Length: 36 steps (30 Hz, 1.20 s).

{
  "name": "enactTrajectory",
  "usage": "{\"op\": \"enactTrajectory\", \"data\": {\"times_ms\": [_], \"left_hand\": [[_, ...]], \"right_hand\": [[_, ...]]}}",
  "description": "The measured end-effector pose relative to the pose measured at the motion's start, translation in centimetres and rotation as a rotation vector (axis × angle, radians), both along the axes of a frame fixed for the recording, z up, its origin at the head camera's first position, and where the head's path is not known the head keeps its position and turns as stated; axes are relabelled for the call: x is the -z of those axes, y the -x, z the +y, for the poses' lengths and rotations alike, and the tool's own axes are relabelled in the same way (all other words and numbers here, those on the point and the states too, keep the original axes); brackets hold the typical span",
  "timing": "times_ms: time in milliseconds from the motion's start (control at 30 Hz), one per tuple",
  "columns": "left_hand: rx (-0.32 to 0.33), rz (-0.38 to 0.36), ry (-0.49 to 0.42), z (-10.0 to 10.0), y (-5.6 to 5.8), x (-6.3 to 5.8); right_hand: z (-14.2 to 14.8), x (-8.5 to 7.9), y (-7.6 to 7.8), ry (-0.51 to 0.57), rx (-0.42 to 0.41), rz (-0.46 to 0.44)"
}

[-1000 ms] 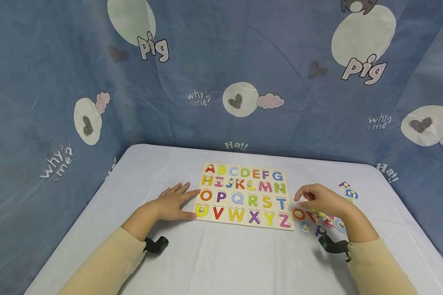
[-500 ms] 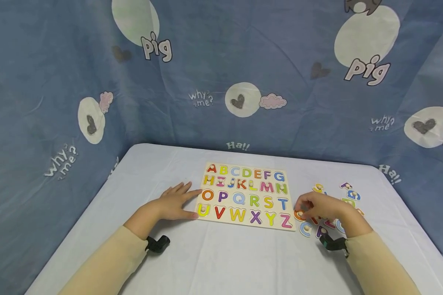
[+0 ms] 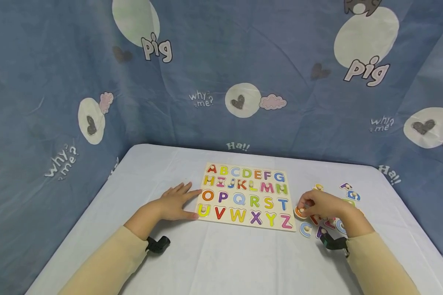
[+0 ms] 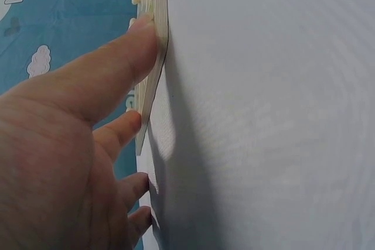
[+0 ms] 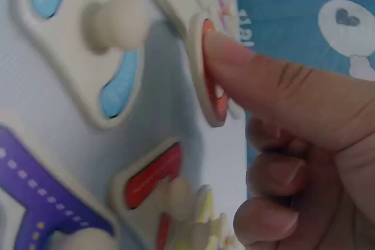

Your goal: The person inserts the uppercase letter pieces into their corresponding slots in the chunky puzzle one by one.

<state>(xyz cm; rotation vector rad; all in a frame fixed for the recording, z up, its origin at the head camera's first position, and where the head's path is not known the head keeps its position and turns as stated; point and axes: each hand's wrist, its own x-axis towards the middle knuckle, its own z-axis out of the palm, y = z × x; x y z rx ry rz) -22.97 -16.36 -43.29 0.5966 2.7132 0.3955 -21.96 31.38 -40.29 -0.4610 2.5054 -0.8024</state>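
A wooden alphabet board (image 3: 249, 209) lies in the middle of the table, rows of coloured letters on it. At its left edge rests my left hand (image 3: 173, 203), fingers spread; in the left wrist view the thumb (image 4: 132, 51) overlaps the board's edge. Just off the board's lower right corner, my right hand (image 3: 325, 205) pinches an orange O puzzle piece (image 3: 298, 212). The right wrist view has this piece tilted on edge, the thumb (image 5: 234, 57) against its orange face. A light blue C piece (image 5: 64, 45), a purple piece (image 5: 41, 180) and a red piece (image 5: 155, 174) lie nearby.
More knobbed letter pieces, among them a blue one (image 3: 352, 195) and a small purple one (image 3: 346, 186), are scattered right of the board, some hidden under my right hand. A white cloth (image 3: 221, 262) covers the table; a blue printed curtain (image 3: 192, 131) stands behind.
My right hand has come down onto the O piece, taken hold of it and tilted it, shifting slightly right. The left hand stays at the board's edge.
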Motion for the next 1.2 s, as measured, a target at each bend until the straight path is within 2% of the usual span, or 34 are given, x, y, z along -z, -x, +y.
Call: {"op": "enactTrajectory", "data": {"times_ms": [267, 467, 633, 800, 967, 1200], "left_hand": [[-0.001, 0.003, 0.005, 0.1, 0.0, -0.1], [0.002, 0.004, 0.003, 0.0, -0.1, -0.2], [0.006, -0.005, 0.011, 0.0, 0.0, -0.4], [-0.001, -0.010, 0.038, 0.1, 0.0, -0.6], [-0.008, -0.008, 0.052, 0.3, 0.0, -0.7], [0.002, -0.014, 0.051, 0.4, 0.1, -1.0]], "right_hand": [[-1.7, -1.2, 0.3, 0.087, 0.034, 0.103], [-5.4, -1.8, 0.9, 0.167, 0.022, 0.145], [-9.3, -1.7, 1.9, 0.212, 0.054, 0.159], [-13.5, -1.1, 2.8, 0.243, 0.076, 0.156], [-17.2, 0.0, 3.4, 0.274, 0.121, 0.106], [-21.7, 1.9, 4.2, 0.274, 0.134, 0.126]]}}
